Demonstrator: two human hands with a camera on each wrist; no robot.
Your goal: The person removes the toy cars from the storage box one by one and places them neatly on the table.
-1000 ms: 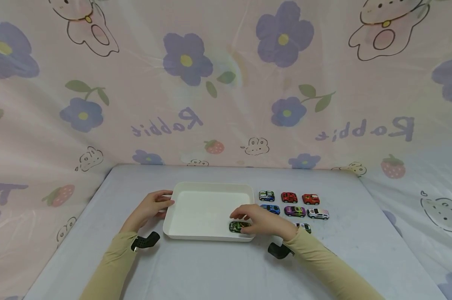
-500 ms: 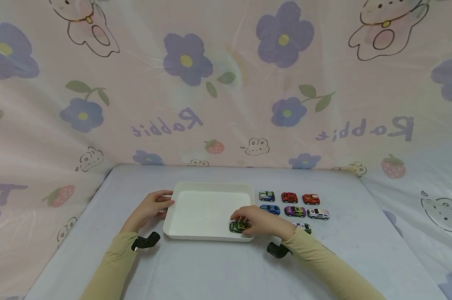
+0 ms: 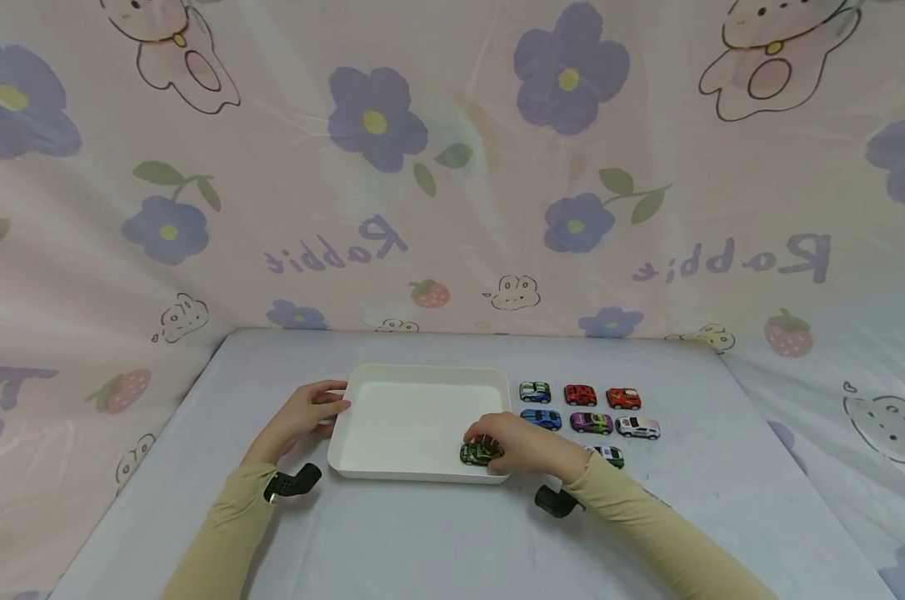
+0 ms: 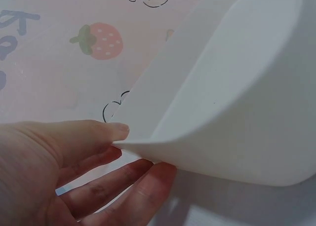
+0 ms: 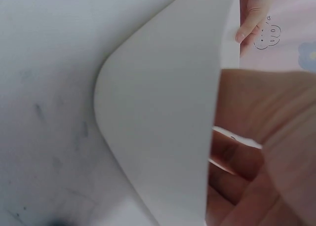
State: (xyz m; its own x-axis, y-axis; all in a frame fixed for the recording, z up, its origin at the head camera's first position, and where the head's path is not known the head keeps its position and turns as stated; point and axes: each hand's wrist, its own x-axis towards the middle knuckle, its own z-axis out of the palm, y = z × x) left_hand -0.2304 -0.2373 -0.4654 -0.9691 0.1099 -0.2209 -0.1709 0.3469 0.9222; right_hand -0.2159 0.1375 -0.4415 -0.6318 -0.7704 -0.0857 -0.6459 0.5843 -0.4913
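Note:
A white rectangular tray lies on the table in the head view. My left hand pinches its left edge; in the left wrist view the thumb lies on the tray rim and fingers touch the wall from outside. A green patterned toy car is in the tray's front right corner. Reaching over the right wall, my right hand holds this car between thumb and fingers. In the right wrist view the tray wall hides the car and the fingertips of my right hand.
Right of the tray stand several toy cars in rows: a silver-blue car, two red ones, a blue car, a purple car and a white car. Another car is partly behind my right forearm. A printed curtain hangs behind.
My right hand's raised fingers have come down behind the green toy car and close on it with the thumb. My left hand and the tray stay put.

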